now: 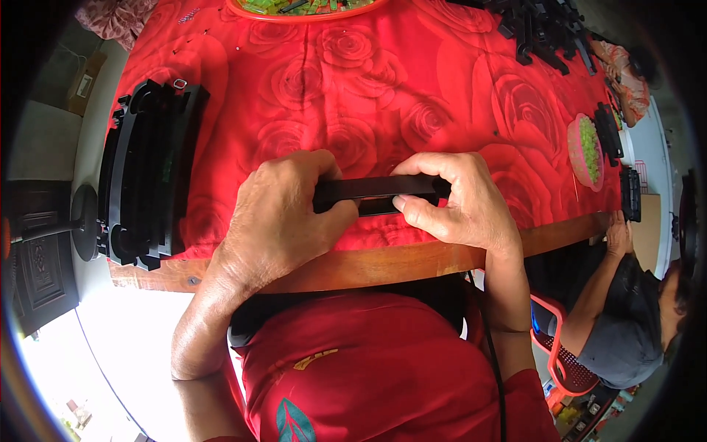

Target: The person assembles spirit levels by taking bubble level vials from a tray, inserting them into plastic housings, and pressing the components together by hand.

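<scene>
Both hands grip one long black plastic strip point(372, 190) just above the near edge of the table. My left hand point(283, 214) wraps its left end, thumb on top. My right hand point(456, 199) pinches its right end with thumb and fingers. The strip lies level over the red rose-patterned cloth point(383, 88). Its ends are hidden inside my hands.
A stack of curved black plastic parts point(147, 173) stands at the table's left edge. An orange tray of green pieces point(302, 7) sits at the far side, more black parts point(545, 29) at far right. A pink bowl of green pieces point(585, 151) and another person point(626, 309) are at right.
</scene>
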The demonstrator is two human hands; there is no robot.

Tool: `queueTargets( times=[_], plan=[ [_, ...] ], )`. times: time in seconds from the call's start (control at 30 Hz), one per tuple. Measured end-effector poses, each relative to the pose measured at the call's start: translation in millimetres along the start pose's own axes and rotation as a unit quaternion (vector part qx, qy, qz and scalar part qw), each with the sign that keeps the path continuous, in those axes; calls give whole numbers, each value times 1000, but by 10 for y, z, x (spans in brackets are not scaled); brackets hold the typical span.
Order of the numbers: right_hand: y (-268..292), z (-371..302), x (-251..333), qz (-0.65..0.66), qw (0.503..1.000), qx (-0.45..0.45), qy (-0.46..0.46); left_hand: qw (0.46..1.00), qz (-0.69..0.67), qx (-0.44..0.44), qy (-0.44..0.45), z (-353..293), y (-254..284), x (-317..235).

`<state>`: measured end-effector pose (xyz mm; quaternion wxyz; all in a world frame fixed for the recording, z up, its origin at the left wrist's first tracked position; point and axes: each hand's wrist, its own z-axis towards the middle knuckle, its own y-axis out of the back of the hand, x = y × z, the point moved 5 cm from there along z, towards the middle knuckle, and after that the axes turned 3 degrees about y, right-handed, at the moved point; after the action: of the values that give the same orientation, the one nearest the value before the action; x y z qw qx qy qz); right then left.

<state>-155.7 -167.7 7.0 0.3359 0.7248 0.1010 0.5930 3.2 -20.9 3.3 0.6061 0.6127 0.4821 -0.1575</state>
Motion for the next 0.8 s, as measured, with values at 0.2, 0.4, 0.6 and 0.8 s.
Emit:
queueTargets(
  times=[0.2,0.4,0.6,0.8],
  plan=[
    [-42,17,11,-87,995,4,-42,998,50,-22,-1,19,-54,-22],
    [-79,34,5,-141,987,-71,11,997,63,-38,-8,16,-59,-37],
    [-90,37,-20,-137,986,-90,28,995,70,-59,-32,-14,-80,-39],
    [-79,39,-40,-139,985,-97,38,993,75,-74,-52,-14,-93,-29]
  ],
)
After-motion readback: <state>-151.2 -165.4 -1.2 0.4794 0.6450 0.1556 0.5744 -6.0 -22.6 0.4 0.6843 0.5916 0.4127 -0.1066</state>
